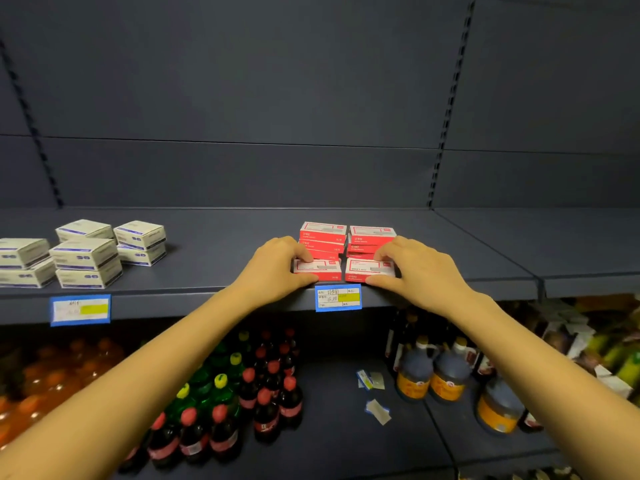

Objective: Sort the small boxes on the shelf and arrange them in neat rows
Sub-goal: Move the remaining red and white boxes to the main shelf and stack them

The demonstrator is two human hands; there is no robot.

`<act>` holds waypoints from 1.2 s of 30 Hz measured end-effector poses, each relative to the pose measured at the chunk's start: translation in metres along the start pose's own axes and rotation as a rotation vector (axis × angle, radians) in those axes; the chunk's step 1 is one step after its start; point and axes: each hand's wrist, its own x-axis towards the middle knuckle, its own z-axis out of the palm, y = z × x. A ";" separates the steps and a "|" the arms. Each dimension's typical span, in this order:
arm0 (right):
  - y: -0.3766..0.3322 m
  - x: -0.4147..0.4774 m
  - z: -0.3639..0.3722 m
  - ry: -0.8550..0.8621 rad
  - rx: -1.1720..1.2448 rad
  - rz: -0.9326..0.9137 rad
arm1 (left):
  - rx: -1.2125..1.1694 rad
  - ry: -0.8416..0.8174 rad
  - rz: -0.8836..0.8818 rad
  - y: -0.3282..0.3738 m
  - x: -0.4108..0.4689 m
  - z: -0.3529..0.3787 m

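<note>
The shelf [225,244] in front of this person is dark blue-grey metal, matte, with a plain back panel [242,98] of the same colour rising behind it and a slotted upright [446,116] on the right. The light is dim. A blue-edged price tag [338,297] is fixed to the shelf's front lip under the hands, and a second tag [80,310] sits further left. On the lower shelf stand red-capped cola bottles [263,393], green bottles among them, orange drinks [41,375] at the far left and dark sauce jugs [433,375] on the right.

The red boxes sit right of centre on the upper shelf, close to its front edge. Two short stacks, the left rear stack [322,237] and the right rear stack [371,237], stand side by side. Just in front of them lie the left front red box [325,270] and the right front red box [363,270], flat, white labels up. Every red box has its long axis running left to right, along the shelf edge, with a long side facing out.

The left hand [277,268] grips the left front red box, thumb on its front face, fingers curled over the top. The right hand [419,271] holds the right front red box the same way.

Well to the left, white boxes [85,254] are stacked loosely at mixed angles.
</note>
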 end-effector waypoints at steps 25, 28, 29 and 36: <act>-0.139 0.052 -0.023 0.091 0.106 -0.450 | 0.416 0.235 -0.198 -0.073 -0.093 -0.111; -0.188 0.061 -0.021 0.088 0.135 -0.536 | 0.441 0.253 -0.288 -0.101 -0.125 -0.138; -0.203 0.064 -0.020 0.090 0.144 -0.558 | 0.454 0.257 -0.307 -0.109 -0.135 -0.145; -0.342 0.078 -0.010 0.080 0.203 -0.683 | 0.529 0.252 -0.415 -0.186 -0.218 -0.213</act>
